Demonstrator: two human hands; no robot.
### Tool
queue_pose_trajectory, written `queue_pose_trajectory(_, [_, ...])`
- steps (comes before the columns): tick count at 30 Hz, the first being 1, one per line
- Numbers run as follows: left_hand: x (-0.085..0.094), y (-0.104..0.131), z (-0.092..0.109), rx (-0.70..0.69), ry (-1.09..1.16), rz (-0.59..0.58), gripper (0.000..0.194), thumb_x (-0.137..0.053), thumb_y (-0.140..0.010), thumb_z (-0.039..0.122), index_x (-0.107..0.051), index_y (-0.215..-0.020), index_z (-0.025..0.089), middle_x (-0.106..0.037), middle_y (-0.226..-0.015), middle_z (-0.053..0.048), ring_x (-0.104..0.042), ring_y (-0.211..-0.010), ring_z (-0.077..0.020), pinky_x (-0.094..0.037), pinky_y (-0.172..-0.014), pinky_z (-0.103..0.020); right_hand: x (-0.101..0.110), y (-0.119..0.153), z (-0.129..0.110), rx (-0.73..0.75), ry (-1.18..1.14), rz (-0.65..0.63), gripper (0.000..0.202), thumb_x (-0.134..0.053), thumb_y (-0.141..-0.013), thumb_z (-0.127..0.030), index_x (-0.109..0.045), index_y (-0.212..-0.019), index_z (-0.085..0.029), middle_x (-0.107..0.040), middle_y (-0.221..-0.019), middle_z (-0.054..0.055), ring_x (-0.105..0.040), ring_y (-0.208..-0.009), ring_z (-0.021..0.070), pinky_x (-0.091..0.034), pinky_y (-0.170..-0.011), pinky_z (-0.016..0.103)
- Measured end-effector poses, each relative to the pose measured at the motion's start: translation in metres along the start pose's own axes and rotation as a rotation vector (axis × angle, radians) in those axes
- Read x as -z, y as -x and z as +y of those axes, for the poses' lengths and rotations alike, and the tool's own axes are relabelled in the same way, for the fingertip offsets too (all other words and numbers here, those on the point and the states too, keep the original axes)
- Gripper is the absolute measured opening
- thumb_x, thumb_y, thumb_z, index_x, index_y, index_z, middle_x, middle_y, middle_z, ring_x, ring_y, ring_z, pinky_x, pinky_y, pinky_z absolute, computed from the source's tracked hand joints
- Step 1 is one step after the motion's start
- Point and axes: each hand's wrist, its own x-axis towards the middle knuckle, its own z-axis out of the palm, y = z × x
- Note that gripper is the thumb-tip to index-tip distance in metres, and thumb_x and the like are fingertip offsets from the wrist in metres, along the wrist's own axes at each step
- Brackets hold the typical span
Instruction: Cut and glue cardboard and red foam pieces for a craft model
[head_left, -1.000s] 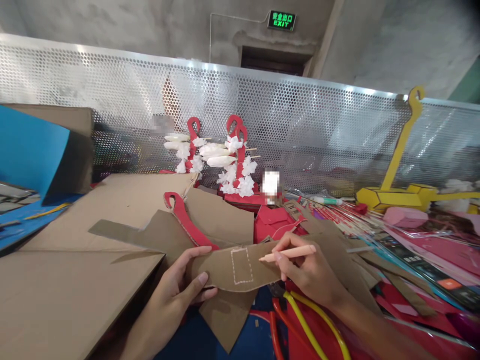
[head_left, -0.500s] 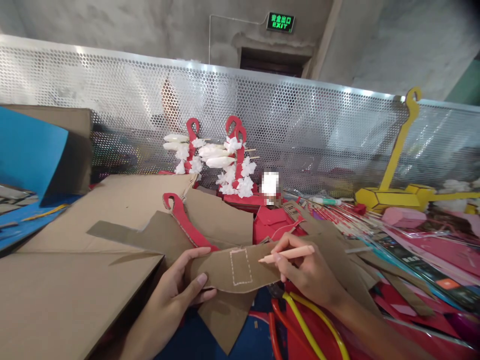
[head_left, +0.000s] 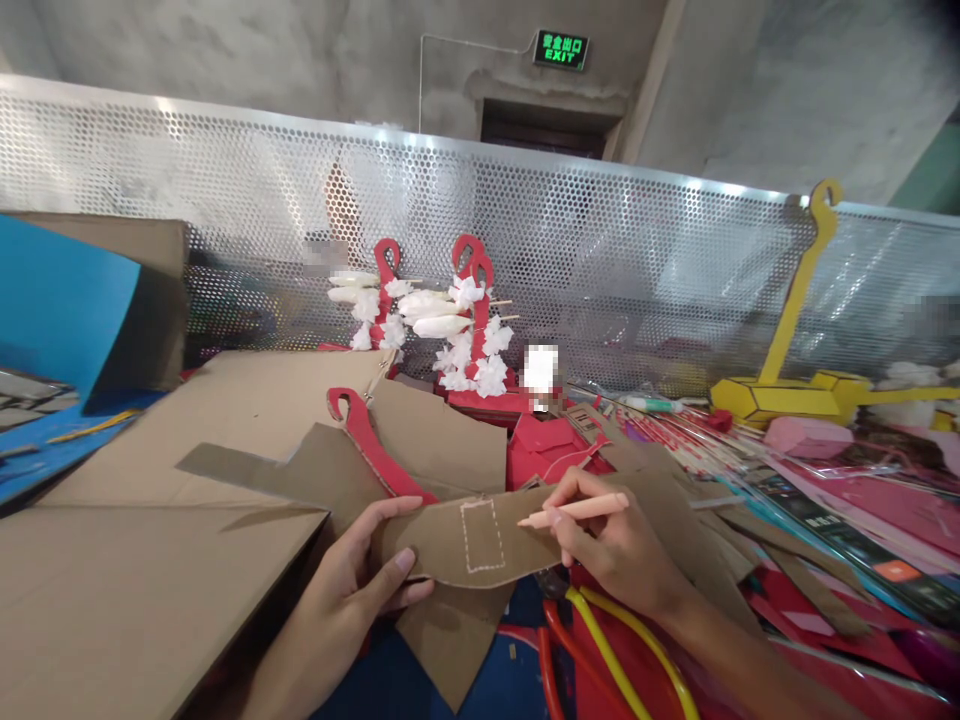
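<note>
My left hand [head_left: 367, 575] pinches the left end of a brown cardboard piece [head_left: 442, 545], thumb on its face and fingers behind. A dashed pale rectangle [head_left: 484, 537] is drawn near the middle of that face. My right hand [head_left: 615, 545] is closed around a peach-coloured pencil [head_left: 589, 507], its tip at the cardboard right of the rectangle. Whether the tip touches, I cannot tell. Behind the piece leans a red hook-shaped cutout [head_left: 371, 445]. Below my right hand lie pliers with red and yellow handles [head_left: 600, 640], their head partly covered.
A large cardboard box [head_left: 150, 590] fills the left side. Red hooked stands [head_left: 480, 330] with white paper flowers stand by a perforated metal screen [head_left: 600, 240]. At right are a yellow hooked model [head_left: 780, 395], many thin sticks [head_left: 682, 435] and coloured sheets [head_left: 870, 500].
Both hands, the cardboard piece and the pencil keep nearly the same places. The whole view has shifted very slightly.
</note>
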Motion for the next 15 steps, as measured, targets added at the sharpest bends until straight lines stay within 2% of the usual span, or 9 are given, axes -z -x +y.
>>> queue_pose_trajectory(6, [-0.0009, 0.0010, 0.0018, 0.012, -0.003, 0.019, 0.062, -0.082, -0.076, 0.056, -0.066, -0.127, 0.026, -0.066, -0.121, -0.007, -0.067, -0.111, -0.0299, -0.065, -0.090, -0.036, -0.0017, 0.0000, -0.0015, -0.007, -0.023, -0.006, 0.030, -0.060, -0.094, -0.042, -0.065, -0.080, -0.015, -0.060, -0.073, 0.001, -0.058, -0.055, 0.0116, -0.044, -0.052, 0.023])
queue_pose_trajectory(15, [-0.0039, 0.0009, 0.0078, 0.018, 0.015, 0.027, 0.061, -0.084, -0.074, 0.055, -0.068, -0.125, 0.025, -0.068, -0.118, -0.007, -0.068, -0.109, -0.0292, -0.065, -0.088, -0.034, -0.0019, -0.0002, -0.0031, 0.007, -0.002, 0.001, 0.031, -0.060, -0.094, -0.042, -0.065, -0.077, -0.016, -0.058, -0.067, 0.000, -0.055, -0.055, 0.0116, -0.042, -0.052, 0.024])
